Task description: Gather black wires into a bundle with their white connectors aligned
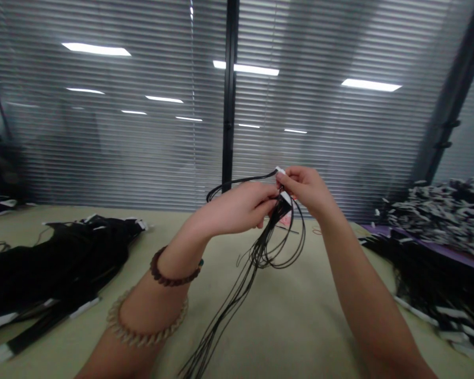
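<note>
Above the middle of the table, a bundle of thin black cords (pixel 256 255) with white end pieces hangs from my hands, its loose ends trailing down toward the front. My left hand (pixel 247 206) is closed around the cords just below a white end piece (pixel 285 198). Fingers and thumb of my right hand (pixel 300 184) pinch another white end piece (pixel 280 170), from which a cord loops out to the left. Some cords curl in a loop below my right hand. Exactly how the fingers meet the cords is partly hidden.
Thick bundles of black cords (pixel 87 252) with white ends lie on the pale table (pixel 296 326) at left. A large heap of white-ended cords (pixel 438 216) is piled at right, partly over something purple. Behind the table stands a glass partition with blinds (pixel 150 158).
</note>
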`<move>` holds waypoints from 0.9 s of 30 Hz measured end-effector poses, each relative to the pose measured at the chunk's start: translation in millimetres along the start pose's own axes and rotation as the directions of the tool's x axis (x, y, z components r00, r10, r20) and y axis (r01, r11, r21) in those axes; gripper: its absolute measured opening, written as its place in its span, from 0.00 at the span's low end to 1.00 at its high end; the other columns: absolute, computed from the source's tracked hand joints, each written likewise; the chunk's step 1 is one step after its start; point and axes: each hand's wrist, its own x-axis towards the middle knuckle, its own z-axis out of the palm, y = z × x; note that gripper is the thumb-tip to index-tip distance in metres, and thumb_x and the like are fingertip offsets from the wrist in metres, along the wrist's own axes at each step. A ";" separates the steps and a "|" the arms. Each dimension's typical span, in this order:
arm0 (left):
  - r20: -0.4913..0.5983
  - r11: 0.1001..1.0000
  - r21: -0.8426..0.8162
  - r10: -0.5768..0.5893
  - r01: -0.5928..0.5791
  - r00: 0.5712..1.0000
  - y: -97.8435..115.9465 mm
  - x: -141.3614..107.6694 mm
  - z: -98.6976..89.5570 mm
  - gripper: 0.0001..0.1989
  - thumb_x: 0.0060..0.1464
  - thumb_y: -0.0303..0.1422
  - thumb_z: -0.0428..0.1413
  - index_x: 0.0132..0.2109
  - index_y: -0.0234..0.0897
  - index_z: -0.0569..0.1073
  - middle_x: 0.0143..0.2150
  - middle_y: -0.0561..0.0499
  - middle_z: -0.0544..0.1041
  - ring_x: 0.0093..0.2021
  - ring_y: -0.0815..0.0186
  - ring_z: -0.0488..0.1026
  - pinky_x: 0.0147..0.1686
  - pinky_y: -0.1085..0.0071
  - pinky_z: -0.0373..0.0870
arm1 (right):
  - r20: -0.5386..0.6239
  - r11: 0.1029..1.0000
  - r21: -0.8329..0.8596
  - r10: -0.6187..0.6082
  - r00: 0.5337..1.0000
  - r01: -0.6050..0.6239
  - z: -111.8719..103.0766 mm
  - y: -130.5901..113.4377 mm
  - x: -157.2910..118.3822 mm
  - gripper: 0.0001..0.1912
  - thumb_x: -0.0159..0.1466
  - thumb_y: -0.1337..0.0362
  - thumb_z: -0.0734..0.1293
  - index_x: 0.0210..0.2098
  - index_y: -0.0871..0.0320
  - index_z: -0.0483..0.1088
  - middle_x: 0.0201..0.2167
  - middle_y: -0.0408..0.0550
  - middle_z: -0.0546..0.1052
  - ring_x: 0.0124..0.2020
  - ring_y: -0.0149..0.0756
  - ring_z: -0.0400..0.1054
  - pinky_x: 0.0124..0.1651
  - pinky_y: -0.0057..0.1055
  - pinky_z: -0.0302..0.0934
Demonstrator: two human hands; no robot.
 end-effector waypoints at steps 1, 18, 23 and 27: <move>-0.041 1.000 0.010 -0.007 0.007 0.999 2.5 -0.8 -0.5 0.10 0.54 0.29 0.41 0.30 0.37 0.65 0.21 0.56 0.70 0.21 0.72 0.67 0.21 0.78 0.59 | -0.014 1.000 0.015 -0.013 1.000 0.013 -0.4 -0.7 -0.5 0.14 0.55 0.55 0.63 0.24 0.61 0.65 0.17 0.42 0.68 0.17 0.24 0.60 0.19 0.22 0.55; -0.008 0.941 0.329 -0.081 0.079 0.997 -25.6 -3.0 2.7 0.16 0.52 0.28 0.41 0.45 0.40 0.67 0.34 0.52 0.72 0.32 0.68 0.67 0.32 0.73 0.62 | -0.124 0.996 -0.005 -0.089 0.988 0.089 4.6 -25.5 -10.6 0.13 0.55 0.56 0.64 0.29 0.61 0.67 0.18 0.42 0.69 0.17 0.25 0.62 0.20 0.23 0.56; 0.028 0.952 0.300 -0.078 0.066 0.997 -22.2 -2.9 1.9 0.12 0.52 0.28 0.41 0.41 0.38 0.66 0.26 0.53 0.69 0.25 0.70 0.64 0.26 0.74 0.60 | -0.067 0.995 -0.069 -0.072 0.995 0.068 8.7 -25.8 -12.4 0.13 0.55 0.55 0.64 0.29 0.61 0.67 0.17 0.43 0.69 0.17 0.27 0.63 0.18 0.22 0.55; 0.118 0.958 0.286 -0.064 0.028 0.991 -7.5 -5.9 -0.8 0.07 0.51 0.27 0.43 0.32 0.37 0.65 0.22 0.54 0.67 0.22 0.71 0.62 0.23 0.74 0.57 | -0.059 0.998 -0.038 -0.045 0.997 0.042 8.0 -13.5 -6.7 0.12 0.55 0.57 0.64 0.30 0.62 0.67 0.20 0.46 0.72 0.19 0.28 0.66 0.21 0.24 0.59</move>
